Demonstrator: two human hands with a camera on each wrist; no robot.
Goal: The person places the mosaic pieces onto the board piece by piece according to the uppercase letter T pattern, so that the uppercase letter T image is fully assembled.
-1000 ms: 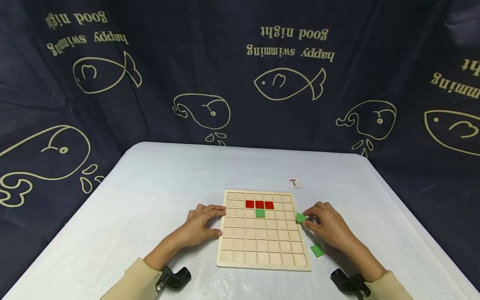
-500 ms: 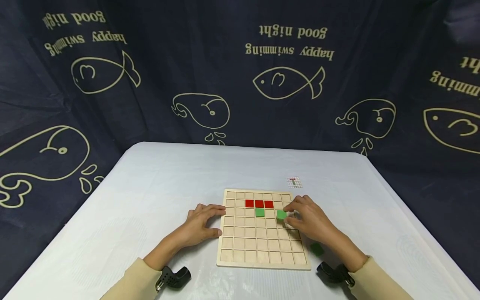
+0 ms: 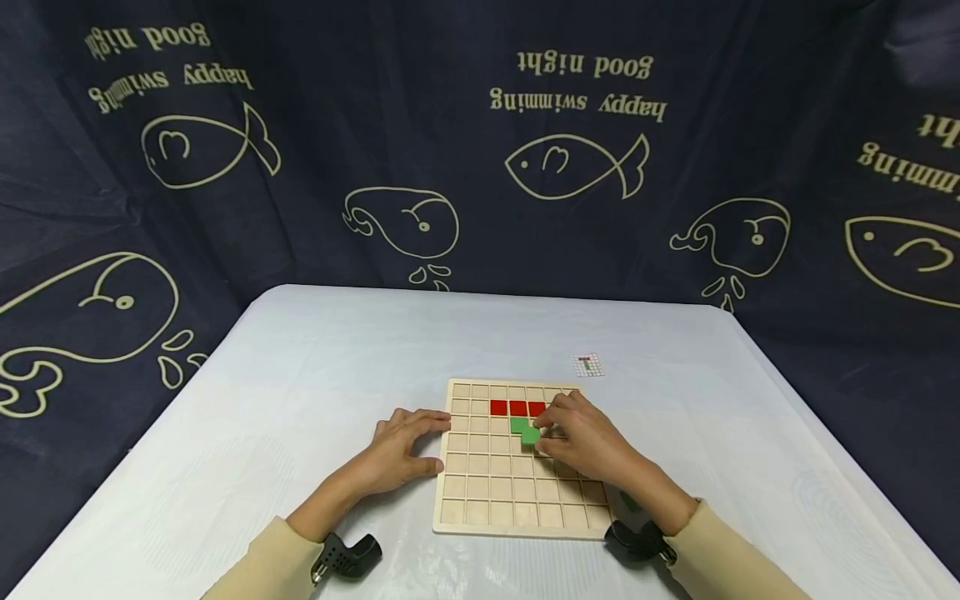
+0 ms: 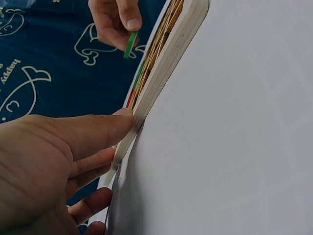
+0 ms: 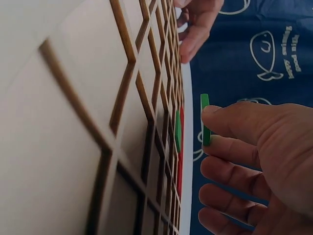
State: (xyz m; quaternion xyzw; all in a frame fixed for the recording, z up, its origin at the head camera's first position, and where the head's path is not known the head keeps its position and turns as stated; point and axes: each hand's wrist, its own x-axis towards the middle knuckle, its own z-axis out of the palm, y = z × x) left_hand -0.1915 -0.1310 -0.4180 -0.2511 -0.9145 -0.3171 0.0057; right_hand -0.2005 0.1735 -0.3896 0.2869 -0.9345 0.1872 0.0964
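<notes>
A wooden grid board (image 3: 517, 523) lies on the white table. My left hand (image 3: 401, 450) rests against its left edge, thumb and fingertips touching the rim. Between the thumb and a finger of my right hand (image 3: 588, 437) is a green square tile (image 3: 530, 436), pinched above the board; the right wrist view shows this green tile (image 5: 205, 120) raised clear of the grid. Another green tile (image 3: 518, 424) is set in a cell just below a row of red tiles (image 3: 517, 407). The right forearm partly hides one more green tile (image 3: 629, 501) on the table.
A small printed card (image 3: 588, 365) with a red and green T pattern lies beyond the board's far right corner. Dark cloth (image 3: 480, 233) with fish drawings hangs behind the table (image 3: 360, 333).
My right hand has carried the green tile leftward from the board's right edge to over the middle columns, near the placed green tile. My left hand has stayed put.
</notes>
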